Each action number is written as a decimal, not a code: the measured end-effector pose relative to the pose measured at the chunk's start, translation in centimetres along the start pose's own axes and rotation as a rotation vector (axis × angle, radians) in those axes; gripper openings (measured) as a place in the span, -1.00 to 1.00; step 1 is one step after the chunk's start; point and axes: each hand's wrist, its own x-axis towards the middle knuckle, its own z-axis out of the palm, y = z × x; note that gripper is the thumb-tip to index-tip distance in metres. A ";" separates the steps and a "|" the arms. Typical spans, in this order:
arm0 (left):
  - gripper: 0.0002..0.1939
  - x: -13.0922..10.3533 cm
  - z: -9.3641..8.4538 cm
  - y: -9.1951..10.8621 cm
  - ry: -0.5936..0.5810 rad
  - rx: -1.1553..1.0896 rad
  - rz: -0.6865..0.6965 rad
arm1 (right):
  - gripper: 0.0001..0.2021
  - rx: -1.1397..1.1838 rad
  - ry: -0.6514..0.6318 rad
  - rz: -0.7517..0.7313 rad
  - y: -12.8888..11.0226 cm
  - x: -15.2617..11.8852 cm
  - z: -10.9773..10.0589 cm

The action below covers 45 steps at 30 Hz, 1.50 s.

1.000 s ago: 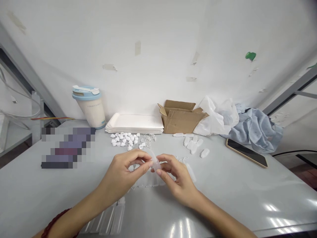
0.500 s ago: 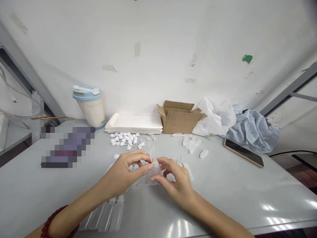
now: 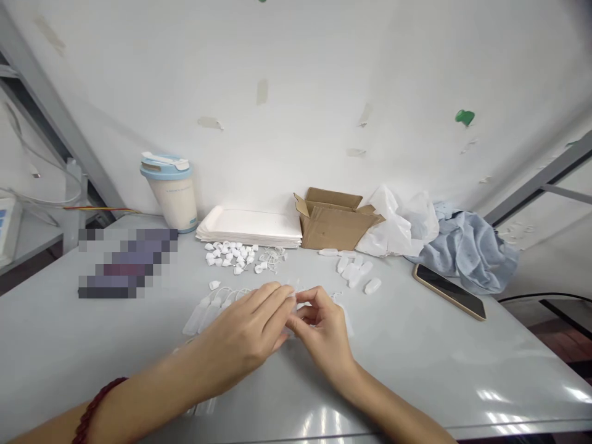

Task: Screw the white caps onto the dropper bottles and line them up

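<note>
My right hand (image 3: 326, 327) grips a small translucent plastic bottle (image 3: 292, 311) between thumb and fingers. My left hand (image 3: 259, 320) is closed over the bottle's neck from the left, its fingertips meeting those of the right hand. A thin pale strap (image 3: 296, 285) pokes up faintly behind the left fingertips; its lower part and most of the bottle are hidden. Beside my left hand lie several clear bottles (image 3: 203, 313) with curved straps at their necks. More bottles (image 3: 345, 314) lie partly behind my right hand.
Behind my hands are white nozzle caps (image 3: 229, 254), loose straps (image 3: 275, 259) and clear oval covers (image 3: 356, 270). Farther back stand a cup (image 3: 171, 194), stacked white sheets (image 3: 250, 227), a cardboard box (image 3: 335, 225) and a plastic bag (image 3: 393, 225). A phone (image 3: 448, 293) lies by blue cloth (image 3: 472, 250).
My left hand has rolled over the top of the bottle, its fingers now covering the neck. The strap, upright and plain to see before, is mostly hidden. My right hand keeps its grip.
</note>
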 end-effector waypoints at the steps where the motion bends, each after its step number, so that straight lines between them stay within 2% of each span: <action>1: -0.68 -0.2 0.1 0.2 0.003 -0.006 -0.016 | -0.76 0.007 -0.008 -0.005 0.0 -0.1 0.0; 5: -0.59 -1.9 -0.7 0.8 -0.014 -0.181 -0.189 | -0.78 0.033 -0.069 -0.135 -0.1 -0.1 -0.6; 8: -0.55 -4.2 -2.0 0.9 -0.067 -0.275 -0.301 | -0.69 0.114 -0.044 -0.224 -0.5 0.2 -1.4; 12: -0.56 -7.5 -3.2 1.3 -0.185 -0.307 -0.387 | -0.59 0.177 0.073 -0.187 -0.8 0.9 -2.3; 15: -0.55 -9.2 -3.4 1.7 -0.281 -0.349 -0.432 | -0.58 0.171 0.095 -0.173 -0.7 1.2 -2.3; 17: -0.54 -9.7 -3.3 1.9 -0.296 -0.379 -0.436 | -0.57 0.153 0.094 -0.166 -0.6 1.3 -2.2; 22: -0.47 -10.3 -3.0 1.9 -0.292 -0.396 -0.420 | -0.57 0.122 0.084 -0.159 -0.3 1.4 -2.1; 26: -0.51 -10.3 -3.0 1.7 -0.315 -0.351 -0.395 | -0.57 0.099 0.064 -0.147 -0.2 1.3 -2.2; 38: -0.56 -8.8 -3.8 1.1 -0.410 -0.283 -0.303 | -0.57 0.049 -0.006 -0.206 0.1 1.0 -2.1; 45: -0.49 -9.1 -3.9 0.9 -0.445 -0.325 -0.330 | -0.58 -0.003 0.007 -0.246 0.5 1.5 -2.6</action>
